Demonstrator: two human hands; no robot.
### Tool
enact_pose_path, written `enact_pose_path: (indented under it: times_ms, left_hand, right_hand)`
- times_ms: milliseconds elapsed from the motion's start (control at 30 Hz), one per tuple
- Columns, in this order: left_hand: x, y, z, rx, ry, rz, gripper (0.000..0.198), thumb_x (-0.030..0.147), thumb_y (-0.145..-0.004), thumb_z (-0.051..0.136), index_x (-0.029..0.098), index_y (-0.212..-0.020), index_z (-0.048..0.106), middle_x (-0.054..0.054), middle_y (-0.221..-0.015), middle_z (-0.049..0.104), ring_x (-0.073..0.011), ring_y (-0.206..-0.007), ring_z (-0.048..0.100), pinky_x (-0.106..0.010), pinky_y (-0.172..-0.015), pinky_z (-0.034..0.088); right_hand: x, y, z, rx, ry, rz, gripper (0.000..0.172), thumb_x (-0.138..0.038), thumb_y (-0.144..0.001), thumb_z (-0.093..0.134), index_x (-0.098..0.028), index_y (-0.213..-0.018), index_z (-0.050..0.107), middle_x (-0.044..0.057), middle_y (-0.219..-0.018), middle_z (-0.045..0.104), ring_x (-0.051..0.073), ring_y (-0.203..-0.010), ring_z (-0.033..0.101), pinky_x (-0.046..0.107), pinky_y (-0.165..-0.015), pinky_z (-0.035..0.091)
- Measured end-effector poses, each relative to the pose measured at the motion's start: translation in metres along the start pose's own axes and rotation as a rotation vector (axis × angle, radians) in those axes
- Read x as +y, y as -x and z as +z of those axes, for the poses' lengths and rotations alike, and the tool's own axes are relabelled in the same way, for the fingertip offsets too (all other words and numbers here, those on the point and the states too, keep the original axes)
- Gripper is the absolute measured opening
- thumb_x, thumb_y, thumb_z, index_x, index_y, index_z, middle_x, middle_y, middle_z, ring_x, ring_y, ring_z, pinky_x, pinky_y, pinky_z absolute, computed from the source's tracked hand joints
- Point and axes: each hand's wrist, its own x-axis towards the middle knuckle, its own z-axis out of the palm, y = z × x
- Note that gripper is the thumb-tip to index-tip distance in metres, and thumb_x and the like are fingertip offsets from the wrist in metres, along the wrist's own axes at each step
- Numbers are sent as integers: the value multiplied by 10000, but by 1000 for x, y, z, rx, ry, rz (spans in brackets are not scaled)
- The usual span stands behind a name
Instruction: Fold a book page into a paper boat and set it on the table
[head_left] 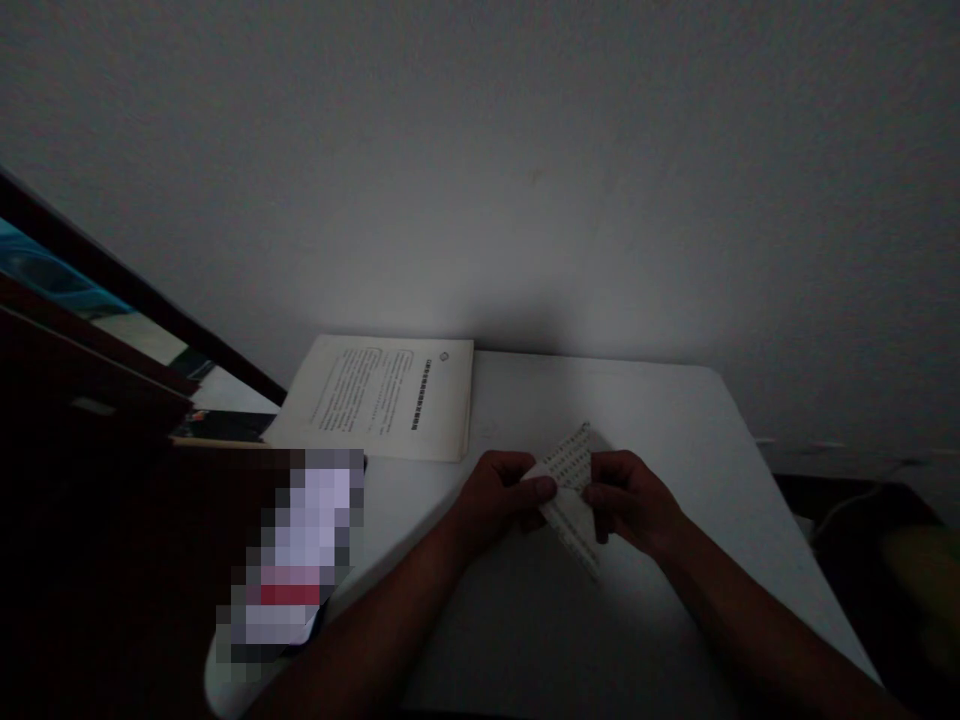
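A small folded sheet of printed paper (571,480) is held between both my hands just above the white table (675,430). My left hand (499,495) pinches its left edge with thumb and fingers closed. On the right side of the sheet my right hand (634,500) grips it, fingers curled. The paper is tilted, one corner pointing away from me and another down toward the table. The room is dim.
A stack of printed pages (382,398) lies at the table's back left, against the wall. A pixelated object (300,550) rests at the left edge. Dark wooden furniture (90,400) stands to the left. A cable (840,510) runs along the floor on the right.
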Motion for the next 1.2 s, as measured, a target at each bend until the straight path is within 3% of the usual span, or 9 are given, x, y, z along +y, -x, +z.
enact_pose_path:
  times_ms: [167, 300, 467, 633, 767, 967, 1100, 1200]
  left_hand:
    - [-2, -1, -2, 25, -1, 4, 424, 491, -695, 674, 69, -711, 628, -20, -557, 529, -61, -433, 423, -199, -416, 309]
    - [-4, -3, -3, 113, 35, 23, 406, 480, -701, 669, 77, -682, 618, -10, -531, 510, -81, -462, 457, -213, -449, 345]
    - [-6, -4, 0, 139, 40, 38, 394, 470, -711, 661, 84, -654, 603, -7, -523, 510, -71, -439, 433, -214, -442, 337]
    - [-4, -3, 0, 208, 1, 106, 331, 421, -755, 634, 108, -660, 588, 15, -540, 508, -60, -431, 415, -202, -432, 330]
    - [0, 0, -3, 196, -188, 188, 328, 414, -779, 608, 105, -667, 594, 16, -525, 510, -68, -439, 433, -195, -430, 338]
    - [5, 3, -5, 112, -457, 201, 309, 413, -801, 577, 110, -747, 611, -10, -637, 557, -103, -573, 504, -212, -532, 386]
    - [4, 2, -1, 215, -683, 256, 342, 424, -832, 528, 139, -642, 525, 33, -580, 462, -83, -540, 414, -201, -509, 321]
    - [2, 2, 2, 318, -749, 285, 402, 448, -871, 448, 161, -591, 428, 49, -539, 386, -78, -508, 361, -207, -487, 284]
  right_hand:
    - [3, -1, -7, 31, 114, -69, 315, -419, -646, 743, -133, -595, 619, -6, -481, 576, 97, -393, 515, 222, -388, 439]
    - [7, 0, -7, 9, 179, -73, 255, -363, -676, 732, -148, -609, 612, -8, -507, 591, 96, -429, 523, 215, -413, 423]
    - [4, 1, -5, 36, 219, -144, 260, -373, -682, 721, -157, -595, 604, -17, -496, 556, 97, -445, 494, 225, -433, 407]
    - [0, 2, 0, 97, 427, -252, 196, -359, -742, 663, -169, -700, 637, 7, -660, 586, 133, -616, 539, 270, -588, 455]
    - [4, 4, 0, 223, 627, -299, 179, -350, -790, 600, -180, -743, 633, -5, -648, 574, 124, -588, 518, 245, -538, 419]
    - [-1, 7, -3, 159, 955, -361, 164, -281, -823, 524, -176, -704, 568, -25, -601, 521, 104, -549, 472, 231, -523, 363]
    - [-8, 7, 1, 54, 1089, -373, 174, -252, -833, 482, -177, -681, 523, -43, -569, 445, 90, -519, 413, 227, -504, 317]
    - [-7, 5, 7, 54, 1136, -372, 150, -239, -825, 485, -178, -693, 524, -43, -571, 442, 91, -516, 410, 229, -508, 318]
